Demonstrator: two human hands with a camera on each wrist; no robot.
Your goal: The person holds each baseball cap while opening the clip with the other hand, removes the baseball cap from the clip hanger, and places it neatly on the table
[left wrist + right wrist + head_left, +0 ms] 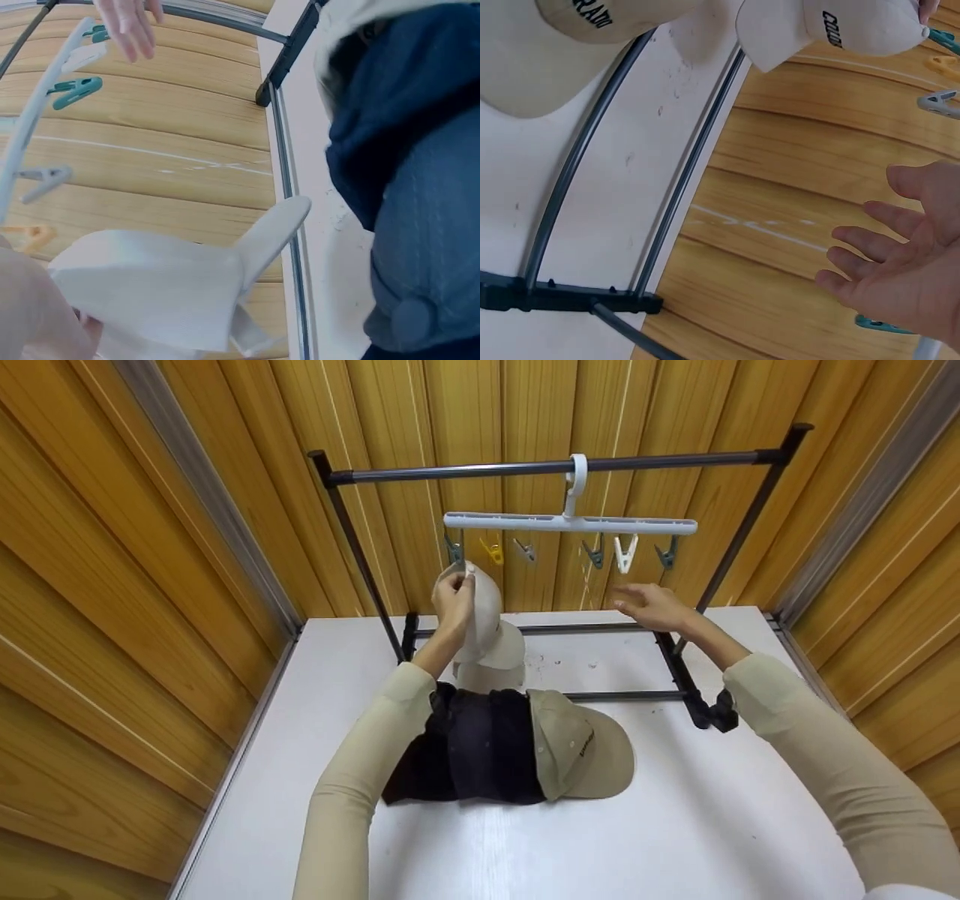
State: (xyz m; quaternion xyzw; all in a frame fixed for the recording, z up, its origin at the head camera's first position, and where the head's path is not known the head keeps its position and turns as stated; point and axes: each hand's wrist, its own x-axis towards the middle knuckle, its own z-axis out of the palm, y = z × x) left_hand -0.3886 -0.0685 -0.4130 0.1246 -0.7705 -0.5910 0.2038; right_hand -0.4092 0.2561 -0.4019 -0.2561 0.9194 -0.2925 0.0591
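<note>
My left hand (455, 604) pinches the edge of a white baseball cap (486, 611), right under the dark green clip (454, 549) at the left end of a white clip hanger (517, 520). Whether that clip bites the cap cannot be made out. The cap hangs with its brim down; a second pale brim (491, 676) shows beneath it. In the right wrist view, dark lettering marks the front of the white cap (859, 26). My right hand (654, 607) is in the air below the white clip (625, 553), fingers loosely spread and holding nothing (900, 240).
The hanger hooks over the bar of a dark metal rack (465, 472). More clips, including a yellow clip (492, 552) and a grey clip (525, 550), dangle from it. On the white table (465, 855) lie nested dark caps (487, 746) and a beige cap (592, 746). Wood-patterned walls (112, 585) enclose the table.
</note>
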